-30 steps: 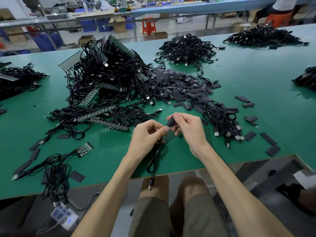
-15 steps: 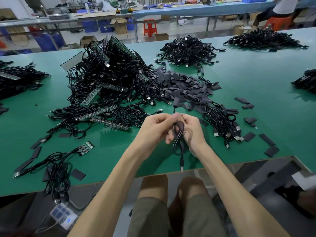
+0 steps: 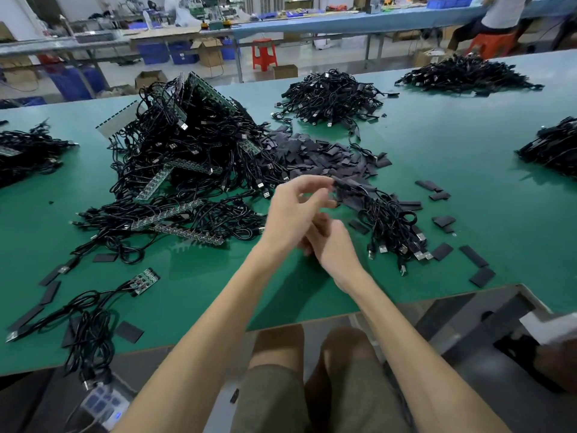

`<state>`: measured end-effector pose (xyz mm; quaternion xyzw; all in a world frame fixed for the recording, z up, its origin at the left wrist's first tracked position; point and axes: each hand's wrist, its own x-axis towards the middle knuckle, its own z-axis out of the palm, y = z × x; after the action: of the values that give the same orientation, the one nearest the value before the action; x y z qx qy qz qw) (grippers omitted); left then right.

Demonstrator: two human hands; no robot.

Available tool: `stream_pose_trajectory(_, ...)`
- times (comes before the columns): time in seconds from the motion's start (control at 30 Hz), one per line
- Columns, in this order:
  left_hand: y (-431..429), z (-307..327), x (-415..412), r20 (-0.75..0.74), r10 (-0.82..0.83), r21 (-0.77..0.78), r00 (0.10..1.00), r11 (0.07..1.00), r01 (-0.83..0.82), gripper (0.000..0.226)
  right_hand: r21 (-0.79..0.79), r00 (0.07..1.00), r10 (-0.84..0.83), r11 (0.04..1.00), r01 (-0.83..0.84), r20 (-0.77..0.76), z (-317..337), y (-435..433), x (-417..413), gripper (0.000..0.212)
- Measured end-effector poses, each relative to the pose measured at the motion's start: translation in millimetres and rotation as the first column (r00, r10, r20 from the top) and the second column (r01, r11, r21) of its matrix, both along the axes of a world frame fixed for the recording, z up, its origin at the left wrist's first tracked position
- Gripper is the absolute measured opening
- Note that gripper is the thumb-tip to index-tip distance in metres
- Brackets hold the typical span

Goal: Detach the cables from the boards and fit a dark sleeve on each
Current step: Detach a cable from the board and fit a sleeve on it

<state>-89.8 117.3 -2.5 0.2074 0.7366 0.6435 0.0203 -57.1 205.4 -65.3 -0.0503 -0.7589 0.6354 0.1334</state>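
Left hand [image 3: 296,210] fingers apart, forefinger tip at end of sleeved cable [image 3: 349,184]; probably just let go, blur hides contact. Right hand [image 3: 335,250] below, fingers tucked under left, grip cannot tell. Half second ago both hands clasped coiled cable; now it sits at bundle [image 3: 390,223] on table [image 3: 468,182]. One done; next from heap of boards [image 3: 187,145]

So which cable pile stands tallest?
The tangled heap left of the loose sleeves, green board strips propped at its top; the others lie lower and flatter.
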Motion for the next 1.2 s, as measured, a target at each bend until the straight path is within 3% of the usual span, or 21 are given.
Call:
stream_pose_trajectory(0.13,-55.2,-4.2,-1.8,-0.361,0.137,-0.362,0.922,0.891,-0.274,0.023,0.005,1.0,0.025,1.0,-0.025,-0.005,-3.8,2.5,0.1,0.028)
stream_pose_trajectory(0.2,-82.9,-3.4,-0.6,-0.44,0.15,-0.456,0.886,0.812,-0.364,0.022,-0.011,0.999,0.03,0.999,-0.03,-0.011,-3.8,1.6,0.8,0.026)
stream_pose_trajectory(0.27,-106.9,-2.4,-4.4,-0.39,0.148,-0.601,0.909,0.707,-0.373,0.024,-0.012,0.999,0.038,0.999,-0.038,-0.004,-4.4,1.2,0.9,0.025)
stream_pose_trajectory(0.37,-135.3,-4.6,-8.9,-0.232,0.142,-0.803,0.962,0.531,-0.271,0.063,0.017,0.999,0.048,0.999,-0.048,0.007,-4.0,0.5,2.2,0.025)
stream_pose_trajectory(0.47,-152.4,-12.1,-10.5,-0.16,0.072,-0.874,0.984,0.454,-0.176,0.08,0.045,0.999,0.046,0.998,-0.047,0.01,-3.6,0.2,2.7,0.024)
stream_pose_trajectory(0.53,-158.2,-18.6,-13.3,-0.212,0.054,-0.851,0.976,0.48,-0.212,0.068,0.059,0.999,0.05,0.997,-0.05,0.015,-3.1,0.4,2.5,0.024)
stream_pose_trajectory(0.63,-156.9,-28.2,-12.8,-0.328,0.104,-0.739,0.939,0.59,-0.324,0.046,0.072,0.998,0.054,0.996,-0.055,0.024,-2.8,0.0,2.8,0.022)
stream_pose_trajectory(0.8,-131.5,-38.4,0.9,-0.372,0.162,-0.562,0.914,0.744,-0.361,0.024,0.064,0.996,0.091,0.994,-0.092,0.014,-1.6,-0.5,3.6,0.006)
stream_pose_trajectory(0.97,-99.1,-43.8,11.8,-0.497,0.109,-0.518,0.861,0.759,-0.395,0.01,0.149,0.99,0.131,0.981,-0.123,-0.044,-1.5,-1.0,4.9,0.02)
stream_pose_trajectory(1.2,-88.7,-46.1,15.8,-0.446,0.148,-0.523,0.883,0.757,-0.391,0.01,0.423,0.985,0.142,0.902,-0.086,-0.103,-6.3,-7.7,9.0,0.014)
